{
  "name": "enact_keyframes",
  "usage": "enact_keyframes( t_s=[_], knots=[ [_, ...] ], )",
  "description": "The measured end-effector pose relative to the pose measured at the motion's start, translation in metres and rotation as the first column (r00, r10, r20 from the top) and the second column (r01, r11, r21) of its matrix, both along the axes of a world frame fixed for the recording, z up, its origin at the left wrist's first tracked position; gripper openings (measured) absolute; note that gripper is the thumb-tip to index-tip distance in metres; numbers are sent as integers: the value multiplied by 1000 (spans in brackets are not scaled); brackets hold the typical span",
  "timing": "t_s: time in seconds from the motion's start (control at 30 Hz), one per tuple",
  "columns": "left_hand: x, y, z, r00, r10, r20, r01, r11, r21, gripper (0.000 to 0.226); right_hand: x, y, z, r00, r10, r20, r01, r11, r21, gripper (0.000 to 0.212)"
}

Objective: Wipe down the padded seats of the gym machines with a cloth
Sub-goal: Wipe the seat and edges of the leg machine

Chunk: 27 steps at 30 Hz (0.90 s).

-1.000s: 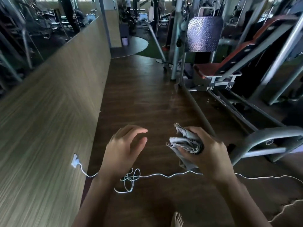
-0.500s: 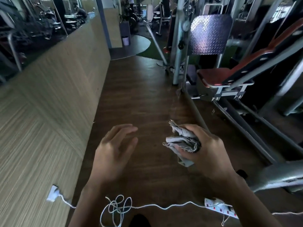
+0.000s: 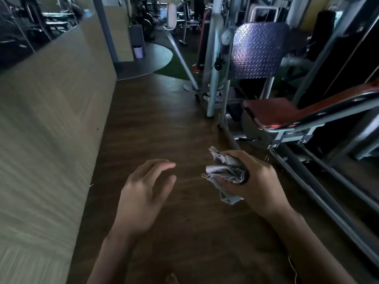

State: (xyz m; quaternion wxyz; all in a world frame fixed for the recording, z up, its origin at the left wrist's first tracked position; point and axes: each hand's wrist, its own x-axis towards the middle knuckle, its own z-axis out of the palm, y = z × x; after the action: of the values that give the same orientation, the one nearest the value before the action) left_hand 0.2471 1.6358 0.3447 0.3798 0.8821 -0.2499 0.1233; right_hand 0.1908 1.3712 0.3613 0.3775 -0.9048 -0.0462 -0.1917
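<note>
right hand (image 3: 254,183) gripping bunched grey cloth (image 3: 224,175), left hand (image 3: 143,193) empty, fingers loosely spread, red padded seat (image 3: 270,112) ahead

The bare left forearm (image 3: 106,261) and bare right forearm (image 3: 307,242) reach forward from the bottom edge, with the 2 hands level and apart from each other. The left hand (image 3: 143,193) is palm down and holds nothing, its fingers loosely extended and slightly bent, the thumb lying under the forefinger. The right hand (image 3: 258,181) has its back turned up and its fingers curled round a crumpled grey cloth (image 3: 225,174), which sticks out on the thumb side.
</note>
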Motion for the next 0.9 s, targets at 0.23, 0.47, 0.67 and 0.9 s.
enact_keyframes(
  t_s=[0.23, 0.47, 0.67, 0.9],
  knots=[
    [186, -55, 12, 992, -116, 41, 116, 993, -4, 28, 142, -52, 7, 989, -145, 26, 145, 989, -17, 56],
    [366, -171, 12, 970, -230, 83, 233, 972, -28, 25, 295, -143, -1, 964, -256, 70, 256, 967, 1, 55],
    [501, -279, 22, 959, -276, 63, 279, 959, -49, 25, 424, -239, 6, 947, -313, 71, 310, 949, 58, 54],
    [653, -379, 24, 944, -319, 78, 322, 946, -35, 25, 558, -333, -1, 918, -394, 33, 392, 918, 56, 52]
  ],
)
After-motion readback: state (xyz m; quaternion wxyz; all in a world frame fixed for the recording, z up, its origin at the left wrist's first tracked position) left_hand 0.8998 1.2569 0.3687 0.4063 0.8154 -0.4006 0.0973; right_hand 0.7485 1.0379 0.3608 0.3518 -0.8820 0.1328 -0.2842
